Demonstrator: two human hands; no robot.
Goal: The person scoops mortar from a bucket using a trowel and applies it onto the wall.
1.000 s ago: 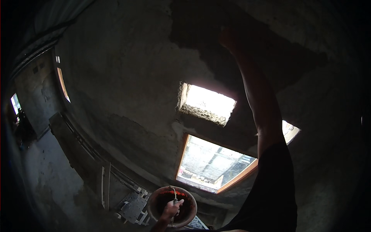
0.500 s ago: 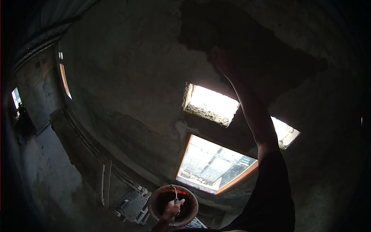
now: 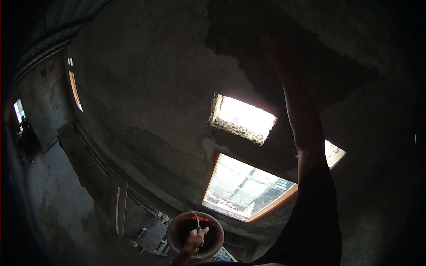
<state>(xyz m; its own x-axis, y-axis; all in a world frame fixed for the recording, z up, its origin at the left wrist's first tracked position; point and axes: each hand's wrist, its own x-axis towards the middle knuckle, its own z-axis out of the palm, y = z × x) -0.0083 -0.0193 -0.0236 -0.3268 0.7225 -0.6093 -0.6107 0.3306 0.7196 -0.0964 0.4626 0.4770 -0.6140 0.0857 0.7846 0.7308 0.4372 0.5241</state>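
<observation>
My left hand is closed around the handle of a round bucket low in the picture. The bucket's inside is dark with a reddish glow along its far wall; its contents are too dark to make out. My right arm stretches up across the wall, and my right hand is raised at a dark, damp-looking patch on the grey plaster wall. The fingers look curled like a fist, but deep shadow hides whatever they hold.
Below the patch are a bright rough-edged opening, a second one partly behind my arm, and a wood-framed window. Long boards and a splattered platform lie at lower left.
My right hand has moved right and slightly up, from the patch's lower left edge farther into it. The bucket and my left hand have shifted slightly left.
</observation>
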